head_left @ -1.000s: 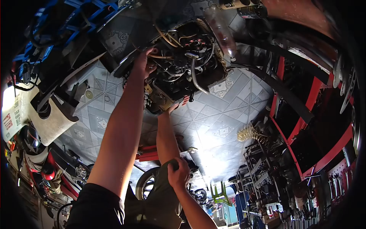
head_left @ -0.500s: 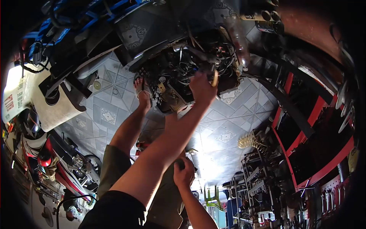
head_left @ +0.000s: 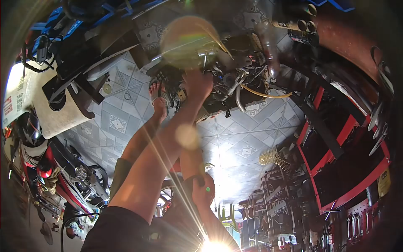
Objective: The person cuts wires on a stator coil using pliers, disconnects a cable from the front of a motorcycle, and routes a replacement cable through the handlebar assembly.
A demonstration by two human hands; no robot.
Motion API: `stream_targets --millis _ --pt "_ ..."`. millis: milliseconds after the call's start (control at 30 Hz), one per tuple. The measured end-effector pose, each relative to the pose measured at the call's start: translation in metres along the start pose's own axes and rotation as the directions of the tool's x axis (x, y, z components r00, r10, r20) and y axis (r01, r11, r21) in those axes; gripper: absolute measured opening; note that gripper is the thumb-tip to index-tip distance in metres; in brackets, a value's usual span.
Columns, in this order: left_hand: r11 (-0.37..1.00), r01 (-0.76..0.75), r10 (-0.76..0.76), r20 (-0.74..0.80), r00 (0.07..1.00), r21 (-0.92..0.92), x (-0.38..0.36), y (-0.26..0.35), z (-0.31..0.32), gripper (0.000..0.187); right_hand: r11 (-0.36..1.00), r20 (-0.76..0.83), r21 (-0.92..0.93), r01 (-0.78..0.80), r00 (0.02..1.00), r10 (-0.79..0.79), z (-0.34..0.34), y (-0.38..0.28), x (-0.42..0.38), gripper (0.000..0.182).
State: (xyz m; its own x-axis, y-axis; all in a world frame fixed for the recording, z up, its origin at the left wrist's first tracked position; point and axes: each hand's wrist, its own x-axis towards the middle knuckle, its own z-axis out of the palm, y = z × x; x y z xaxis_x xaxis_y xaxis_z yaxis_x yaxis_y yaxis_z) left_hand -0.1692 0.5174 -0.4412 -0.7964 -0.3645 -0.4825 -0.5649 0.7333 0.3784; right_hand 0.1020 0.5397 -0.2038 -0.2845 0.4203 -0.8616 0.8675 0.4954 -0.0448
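Observation:
My left hand (head_left: 197,86) reaches down into a box heaped with dark cables and metal parts (head_left: 224,84). Its fingers are curled and partly hidden among the parts, so I cannot tell what they hold. A shiny metal rod (head_left: 205,59) stands just beyond the fingertips. To the right of that hand, a yellow hose (head_left: 268,95) curves out over the box's edge, near a bent metal tube (head_left: 239,101). Back by my right leg (head_left: 193,157), my right hand (head_left: 203,191) is closed, a dark patch showing between thumb and fingers.
My sandalled foot (head_left: 158,94) stands on the patterned tile floor (head_left: 119,124) left of the box. A red metal frame (head_left: 346,203) is at right, with a coiled hose (head_left: 273,158) and a tool rack (head_left: 279,201) nearby. Motorcycles (head_left: 79,176) stand at lower left.
My left hand has moved left across the box, away from the yellow item beside it. The yellow hose now hangs out to the right. Strong glare has come into view. My right hand stays by the leg.

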Motion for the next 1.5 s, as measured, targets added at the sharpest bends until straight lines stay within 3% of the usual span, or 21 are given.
stream_targets --millis 33,133,167,267,300,400,433,533,567,667,700,833,933,1067,1133,1167,1267,1300,1400,1500 --pt "1.000 0.002 -0.002 -0.001 1.000 -0.002 0.010 -0.003 -0.002 0.047 1.000 -0.001 -0.003 0.002 1.000 -0.002 0.000 0.001 0.001 0.038" --pt "0.925 -0.367 0.373 0.040 0.927 -0.101 0.036 -0.010 -0.004 0.047 0.999 0.026 0.029 0.024 0.999 -0.025 -0.001 0.005 0.002 0.038" --pt "0.925 -0.366 0.372 0.043 0.927 -0.103 0.046 -0.009 -0.002 0.047 0.999 0.026 0.027 0.022 0.999 -0.022 0.000 0.007 0.002 0.038" --pt "0.671 -0.737 0.741 0.114 0.662 -0.084 0.071 -0.001 0.003 0.052 0.997 0.006 0.044 0.066 0.998 -0.066 0.003 0.014 0.003 0.038" --pt "0.672 -0.736 0.740 0.116 0.662 -0.085 0.074 0.003 0.002 0.052 0.997 0.007 0.043 0.063 0.998 -0.064 0.003 0.017 0.004 0.038" --pt "0.701 -0.706 0.618 0.406 0.673 0.103 0.080 0.021 -0.014 0.055 0.995 0.006 0.073 0.072 0.997 -0.073 0.004 0.021 0.004 0.038" --pt "0.698 -0.708 0.619 0.409 0.671 0.106 0.078 0.021 -0.013 0.055 0.994 0.008 0.077 0.071 0.997 -0.072 0.004 0.020 0.003 0.038" --pt "0.469 -0.757 0.611 0.452 0.650 0.455 0.068 0.029 -0.013 0.057 0.994 0.012 0.095 0.046 0.999 -0.047 -0.001 0.016 0.004 0.037" --pt "0.469 -0.759 0.615 0.449 0.648 0.452 0.068 0.036 -0.014 0.057 0.994 0.007 0.095 0.046 0.999 -0.047 -0.003 0.015 0.005 0.037" --pt "0.662 -0.640 0.387 0.553 0.738 0.390 0.071 0.054 -0.011 0.045 0.995 -0.028 0.049 0.087 0.996 -0.085 -0.003 0.014 0.005 0.035" --pt "0.662 -0.644 0.386 0.561 0.732 0.385 0.073 0.052 -0.006 0.045 0.996 -0.028 0.048 0.077 0.997 -0.076 -0.002 0.016 0.003 0.035" --pt "0.588 -0.766 0.592 0.506 0.627 0.262 0.091 0.034 0.010 0.024 0.991 -0.056 0.074 0.110 0.993 -0.106 0.002 0.021 0.005 0.035" --pt "0.589 -0.801 0.605 0.601 0.523 0.104 0.066 0.039 -0.021 0.008 0.993 -0.020 0.076 0.085 0.996 -0.084 0.001 0.020 0.003 0.036" --pt "0.677 -0.734 0.560 0.685 0.467 -0.053 0.008 0.018 -0.014 0.015 0.994 -0.013 0.065 0.085 0.996 -0.084 -0.002 0.014 0.005 0.036" --pt "0.456 -0.873 0.670 0.581 0.463 0.171 -0.040 -0.015 0.019 0.010 0.995 -0.006 0.065 0.078 0.997 -0.078 -0.003 0.012 0.004 0.037" --pt "0.459 -0.871 0.670 0.576 0.469 0.175 -0.047 -0.015 0.019 0.010 0.996 0.005 0.063 0.070 0.997 -0.071 -0.003 0.011 0.004 0.038" --pt "0.602 -0.782 0.761 0.413 0.501 -0.160 -0.067 -0.020 0.019 0.012 0.997 0.010 0.051 0.054 0.998 -0.055 -0.003 0.010 0.005 0.038" --pt "0.604 -0.779 0.758 0.421 0.498 -0.166 -0.068 -0.022 0.020 0.012 0.997 0.000 0.043 0.058 0.998 -0.058 -0.002 0.010 0.005 0.037" --pt "0.872 -0.373 0.464 0.289 0.838 -0.317 -0.045 -0.010 -0.005 0.013 0.997 0.005 0.035 0.069 0.998 -0.069 0.001 0.013 0.002 0.036" --pt "0.921 -0.287 0.346 0.215 0.914 -0.263 -0.005 -0.011 -0.014 0.018 0.995 0.008 0.055 0.081 0.997 -0.081 0.005 0.015 0.002 0.036"
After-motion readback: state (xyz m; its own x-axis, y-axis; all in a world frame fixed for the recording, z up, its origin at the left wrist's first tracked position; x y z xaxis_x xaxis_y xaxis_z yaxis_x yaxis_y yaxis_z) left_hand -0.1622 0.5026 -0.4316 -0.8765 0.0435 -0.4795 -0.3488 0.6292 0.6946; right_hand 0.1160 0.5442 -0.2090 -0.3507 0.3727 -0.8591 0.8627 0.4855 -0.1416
